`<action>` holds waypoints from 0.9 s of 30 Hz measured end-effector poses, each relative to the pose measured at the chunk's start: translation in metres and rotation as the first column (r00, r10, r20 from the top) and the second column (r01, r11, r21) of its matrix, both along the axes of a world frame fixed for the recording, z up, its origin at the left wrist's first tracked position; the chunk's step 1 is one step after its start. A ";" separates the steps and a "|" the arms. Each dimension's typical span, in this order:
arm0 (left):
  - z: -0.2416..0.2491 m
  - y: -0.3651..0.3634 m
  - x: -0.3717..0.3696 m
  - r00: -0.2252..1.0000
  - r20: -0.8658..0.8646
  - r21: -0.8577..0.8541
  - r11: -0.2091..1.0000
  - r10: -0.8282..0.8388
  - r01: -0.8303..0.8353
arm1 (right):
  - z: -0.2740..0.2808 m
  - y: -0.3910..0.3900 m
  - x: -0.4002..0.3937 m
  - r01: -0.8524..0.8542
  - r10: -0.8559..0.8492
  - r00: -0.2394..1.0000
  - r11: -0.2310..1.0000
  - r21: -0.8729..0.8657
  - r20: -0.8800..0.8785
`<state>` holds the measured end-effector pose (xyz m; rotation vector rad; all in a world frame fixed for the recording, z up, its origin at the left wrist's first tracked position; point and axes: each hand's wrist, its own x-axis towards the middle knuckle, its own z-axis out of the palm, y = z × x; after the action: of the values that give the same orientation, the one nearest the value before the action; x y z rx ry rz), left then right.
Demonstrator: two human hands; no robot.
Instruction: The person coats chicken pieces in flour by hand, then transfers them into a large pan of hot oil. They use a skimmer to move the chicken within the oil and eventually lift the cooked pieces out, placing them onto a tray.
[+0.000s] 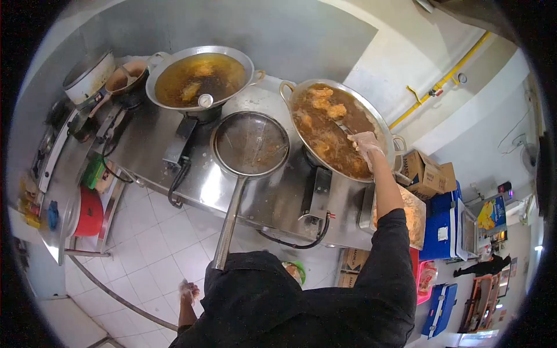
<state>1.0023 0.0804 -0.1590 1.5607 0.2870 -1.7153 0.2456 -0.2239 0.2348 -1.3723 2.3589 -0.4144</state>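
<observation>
My right hand (365, 145), in a thin clear glove, is closed around metal tongs (343, 127) over the wide wok (296, 130) on the right. The tips of the tongs reach into the bubbling brown oil, beside pieces of fried chicken (328, 104) floating there. My left hand (189, 290), also gloved, hangs low over the tiled floor, away from the counter. Its fingers look loosely apart, with nothing visible in them. A round mesh strainer (250, 143) rests on the steel counter between the woks, its long handle pointing toward me.
A second wok (200, 51) of oil holds a few pieces and a dial thermometer (205, 101). Pots (90, 78) stand at far left. Right of my arm are a tray of breading (413, 217), a cardboard box (426, 174) and a blue cooler (441, 232). Hoses cross the counter's front.
</observation>
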 end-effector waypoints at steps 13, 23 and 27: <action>-0.019 0.028 0.005 0.971 0.145 -0.089 0.975 -0.191 0.205 | 0.036 0.053 0.032 0.242 -0.220 0.953 0.966 -0.089 0.207; -0.052 -0.026 0.033 0.922 0.190 -0.157 0.916 -0.338 0.368 | 0.054 0.090 0.042 0.143 -0.139 0.989 0.984 -0.103 0.051; -0.035 -0.047 0.031 0.946 0.149 -0.086 0.950 -0.287 0.301 | 0.060 0.088 0.040 0.175 -0.145 0.968 0.975 -0.136 0.205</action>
<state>1.0335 0.0338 -0.1937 1.6954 -0.1133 -1.8039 0.2856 -0.1360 0.2953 -1.1486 2.3219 -0.7558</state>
